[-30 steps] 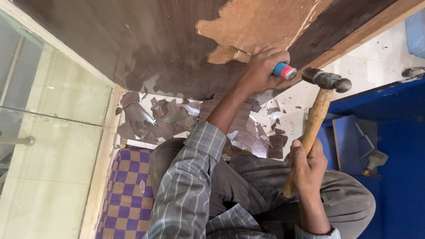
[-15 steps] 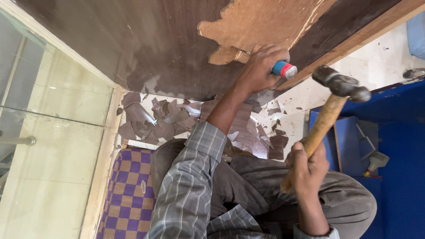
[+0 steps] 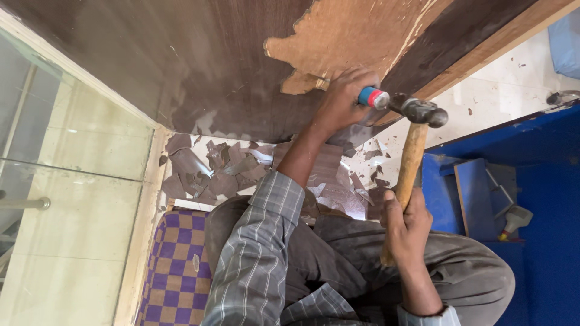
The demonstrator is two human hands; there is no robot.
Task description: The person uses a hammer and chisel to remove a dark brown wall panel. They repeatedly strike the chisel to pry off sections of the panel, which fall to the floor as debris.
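My left hand (image 3: 341, 99) is shut on a chisel with a blue and red handle end (image 3: 373, 96), its tip pressed at the edge where dark laminate (image 3: 199, 66) has peeled off a wooden board, baring light brown wood (image 3: 356, 33). My right hand (image 3: 408, 223) grips the wooden handle of a hammer (image 3: 412, 154). The hammer's dark metal head (image 3: 422, 111) touches the chisel's handle end.
Broken dark laminate flakes (image 3: 235, 172) litter the pale floor below the board. A glass panel (image 3: 60, 181) stands at the left, with a purple checked mat (image 3: 175, 265) under my knees. A blue box (image 3: 531, 199) at the right holds a small tool (image 3: 513, 221).
The hammer head swung away to the right, then came back left onto the chisel's end. My left hand and the chisel stayed in place.
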